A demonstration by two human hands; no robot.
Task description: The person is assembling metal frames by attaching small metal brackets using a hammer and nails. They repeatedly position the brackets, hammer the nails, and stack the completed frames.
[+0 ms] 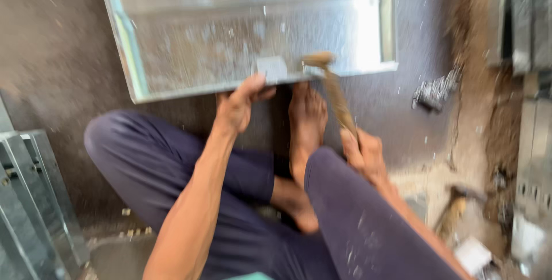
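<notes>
Down on the floor [63, 56], left hand [237, 106] grips near edge of metal sheet panel [241, 33], thumb on top. Right hand [362, 152] closed round handle of hammer [329, 81]; head at panel's edge, blurred, prob. touching. Bare foot [306, 122] btwn hands.

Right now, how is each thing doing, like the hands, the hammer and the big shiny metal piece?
Left hand: gripping the near edge of the metal sheet.
Right hand: closed around the hammer handle.
Hammer: raised, head at the sheet's edge, blurred.
Metal sheet: lying flat on the floor, dusty.
Bare foot: resting by the sheet's edge.
</notes>
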